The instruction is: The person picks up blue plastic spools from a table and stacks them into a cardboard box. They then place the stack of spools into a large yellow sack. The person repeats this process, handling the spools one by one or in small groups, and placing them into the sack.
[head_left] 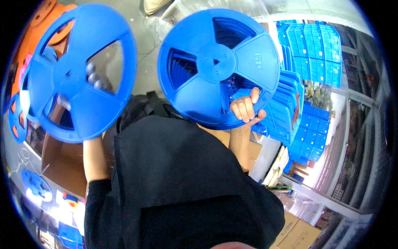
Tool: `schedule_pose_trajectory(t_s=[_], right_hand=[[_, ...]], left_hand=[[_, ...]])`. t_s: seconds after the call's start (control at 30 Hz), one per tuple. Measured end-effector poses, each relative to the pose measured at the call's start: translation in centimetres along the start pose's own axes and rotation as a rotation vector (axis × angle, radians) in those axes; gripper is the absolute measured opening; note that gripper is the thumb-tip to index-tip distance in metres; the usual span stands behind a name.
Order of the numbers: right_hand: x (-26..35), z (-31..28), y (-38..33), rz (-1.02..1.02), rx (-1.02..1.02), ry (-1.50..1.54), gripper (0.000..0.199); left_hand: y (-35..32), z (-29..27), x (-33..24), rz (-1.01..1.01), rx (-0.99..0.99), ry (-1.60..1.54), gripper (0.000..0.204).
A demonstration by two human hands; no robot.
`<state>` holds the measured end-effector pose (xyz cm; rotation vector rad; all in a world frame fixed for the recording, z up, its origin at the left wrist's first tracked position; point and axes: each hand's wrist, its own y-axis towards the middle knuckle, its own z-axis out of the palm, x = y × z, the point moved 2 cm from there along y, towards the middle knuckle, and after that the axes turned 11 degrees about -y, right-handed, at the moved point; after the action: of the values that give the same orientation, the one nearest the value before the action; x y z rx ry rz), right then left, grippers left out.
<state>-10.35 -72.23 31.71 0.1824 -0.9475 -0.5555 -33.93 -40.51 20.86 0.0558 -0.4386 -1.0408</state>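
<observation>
A blue plastic reel (85,103) with large cut-out windows is held up at the left, tilted. My left hand (92,145) reaches behind its lower rim and appears to grip it. Only the wrist and forearm show plainly. Grey rounded tips (94,77) appear through one window; I cannot tell what they are. To the right of it, my right hand (243,108) is closed round the lower right rim of a stack of blue reels (199,97), fingers curled in front by a window. Layered edges inside the windows show several reels together.
Orange reels (41,16) stand at the far left, with a smaller blue reel (17,118) below. An open cardboard box (62,166) lies under my left forearm. Blue crates (313,54) are stacked at the right. A closed carton (296,232) sits at the lower right.
</observation>
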Motion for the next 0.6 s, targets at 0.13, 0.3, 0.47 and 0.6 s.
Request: schedule_pose_trajectory(t_s=[0.13,0.3,0.47,0.6], right_hand=[[-1.1,0.6,2.4,-0.033,0.104,0.142,0.029],[-2.6,0.7,6.1,0.037,0.119,0.324,0.025],[-4.3,-1.7,11.1,0.158,0.252,0.403,0.026],[-5.7,-4.6,15.3,0.238,0.368,0.459,0.028]], left_hand=[[-3.8,1.3,-3.9,0.116,-0.017,0.085,0.104],[-7.0,2.3,-5.0,0.27,-0.041,0.175,0.105],[-8.4,2.2,-3.9,0.432,-0.082,0.243,0.107],[-9.5,1.8,-3.0,0.456,-0.045,0.324,0.096]])
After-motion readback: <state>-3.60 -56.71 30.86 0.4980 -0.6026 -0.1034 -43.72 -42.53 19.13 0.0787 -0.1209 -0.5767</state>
